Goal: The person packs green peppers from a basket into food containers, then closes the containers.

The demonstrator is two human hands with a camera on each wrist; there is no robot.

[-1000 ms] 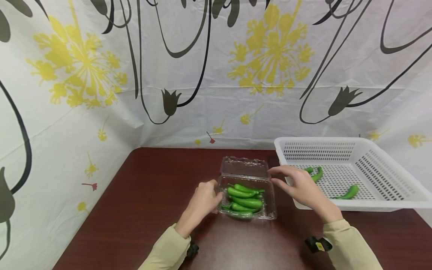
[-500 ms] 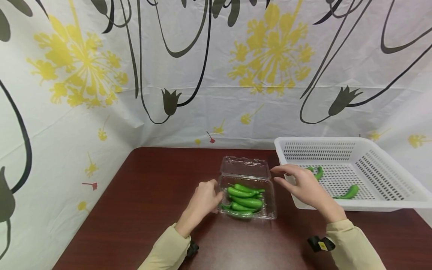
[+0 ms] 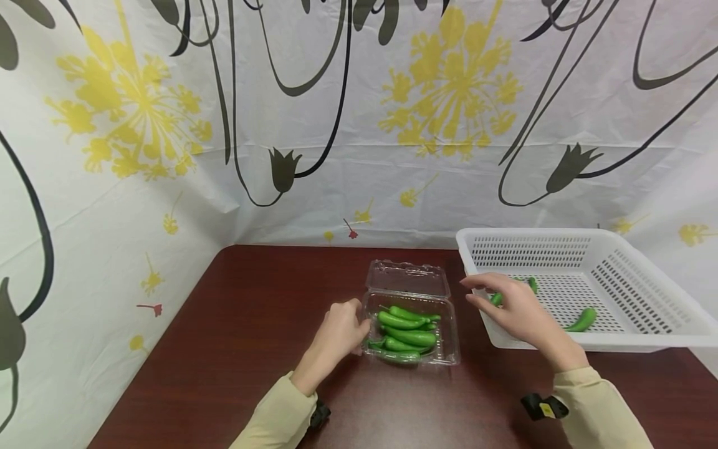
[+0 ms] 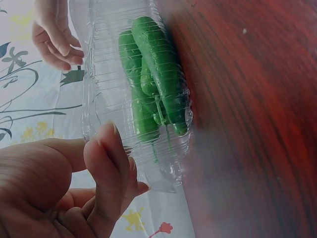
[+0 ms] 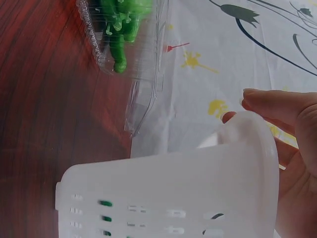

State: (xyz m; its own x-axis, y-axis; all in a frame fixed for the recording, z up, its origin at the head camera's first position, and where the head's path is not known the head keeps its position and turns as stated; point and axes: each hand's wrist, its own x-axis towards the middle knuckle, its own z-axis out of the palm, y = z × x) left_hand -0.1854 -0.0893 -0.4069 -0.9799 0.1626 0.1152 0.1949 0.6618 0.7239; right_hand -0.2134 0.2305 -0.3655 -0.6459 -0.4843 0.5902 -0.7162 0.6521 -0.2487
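A clear plastic clamshell box (image 3: 449, 343) stands on the table with its lid (image 3: 407, 279) tipped back. Several green chili peppers (image 3: 412, 337) lie inside it. My left hand (image 3: 338, 327) pinches the box's left rim between thumb and fingers, as the left wrist view shows more closely. With nothing in its grasp, my right hand (image 3: 513, 308) hovers over the left rim of a white plastic basket (image 3: 645, 340), thumb and fingers apart. In the right wrist view that hand (image 5: 297, 134) is beside the basket's corner; whether it touches the rim I cannot tell.
A few more green chili peppers (image 3: 583, 319) lie in the basket, partly behind my right hand. Dark red-brown wood forms the table (image 3: 269, 312). A white patterned cloth (image 3: 336, 125) hangs along its back and left side.
My right hand has moved right, away from the box and over the basket's left rim. The left hand and the box have stayed put.
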